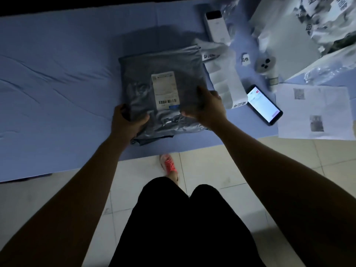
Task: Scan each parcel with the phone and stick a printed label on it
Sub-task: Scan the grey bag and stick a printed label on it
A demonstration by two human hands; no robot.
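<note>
Both hands, left hand (pixel 128 123) and right hand (pixel 205 108), grip the grey parcel (pixel 163 93) between them.

We see a grey parcel (pixel 163 89) of glossy, crinkled plastic film with a matt paper label (pixel 166 90). It lies on a smooth blue cloth sheet (pixel 57 78); our phone (pixel 264 104) has a shiny glass screen, and the floor tiles (pixel 212 170) look glazed.

You have one grey plastic mailer parcel (pixel 161 83) carrying one white shipping label (pixel 165 90). Two hands: left hand (pixel 128 124), right hand (pixel 206 108). One black smartphone with lit screen (pixel 264 105). One white strip of blank stickers (pixel 224 83). One white handheld device with three dark dots (pixel 265 64). One long white box (pixel 216 26). One white paper sheet (pixel 335 105), two printed pictures (pixel 299 94). One pink shoe (pixel 169 163). White bagged parcels (pixel 325 26) top right: count unclear, they overlap.
</note>
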